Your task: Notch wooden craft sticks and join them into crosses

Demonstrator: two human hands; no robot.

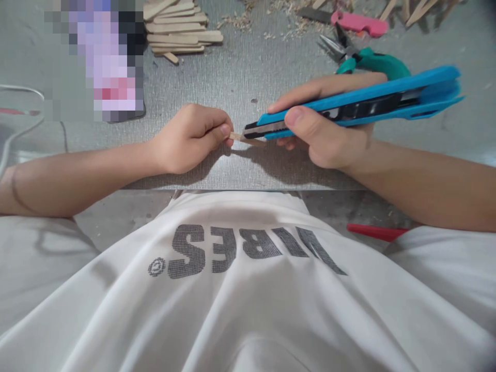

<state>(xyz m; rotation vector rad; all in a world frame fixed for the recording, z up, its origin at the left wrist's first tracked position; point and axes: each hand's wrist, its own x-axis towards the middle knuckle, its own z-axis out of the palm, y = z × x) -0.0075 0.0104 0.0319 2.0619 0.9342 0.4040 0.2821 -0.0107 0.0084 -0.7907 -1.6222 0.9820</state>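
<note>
My left hand (197, 137) pinches one end of a thin wooden stick (253, 141) just above the table's near edge. The stick points to the right. My right hand (329, 121) is wrapped round a blue utility knife (372, 101), thumb along its near side. A short length of the knife's blade shows at the left tip and appears to touch the stick close to my left fingertips. The stick's left end is hidden inside my left hand.
Flat wooden sticks (178, 31) lie piled at the back, beside wood shavings (281, 26). A pink-handled knife (358, 23) and green-handled pliers (372, 59) lie at the back right. A phone (134, 111), mostly blurred out, and a white cable (23, 89) are on the left.
</note>
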